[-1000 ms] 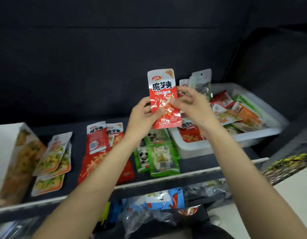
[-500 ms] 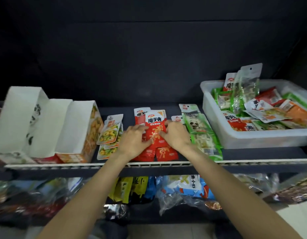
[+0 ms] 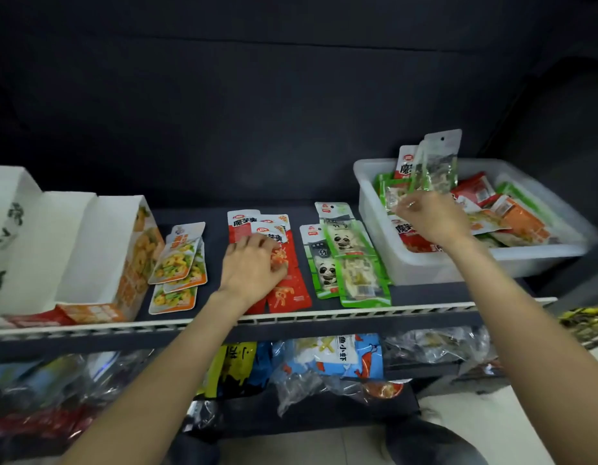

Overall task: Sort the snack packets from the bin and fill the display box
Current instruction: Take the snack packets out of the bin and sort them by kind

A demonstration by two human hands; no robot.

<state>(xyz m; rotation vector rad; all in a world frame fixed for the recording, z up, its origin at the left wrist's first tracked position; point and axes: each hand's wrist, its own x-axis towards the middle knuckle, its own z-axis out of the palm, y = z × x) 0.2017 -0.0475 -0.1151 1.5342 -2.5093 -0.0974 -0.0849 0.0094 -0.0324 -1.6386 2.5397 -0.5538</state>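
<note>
Glossy plastic snack packets (image 3: 287, 263), translucent plastic bin (image 3: 458, 263), matt cardboard display box (image 3: 89, 250).

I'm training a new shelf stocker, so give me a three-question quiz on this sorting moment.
1. True or false: the left hand rests on the red packet pile.
2. Where is the right hand? A) over the white bin B) inside the display box
3. Which pile lies between the red one and the bin?

Key: 1 true; 2 A; 3 the green panda packets.
</note>
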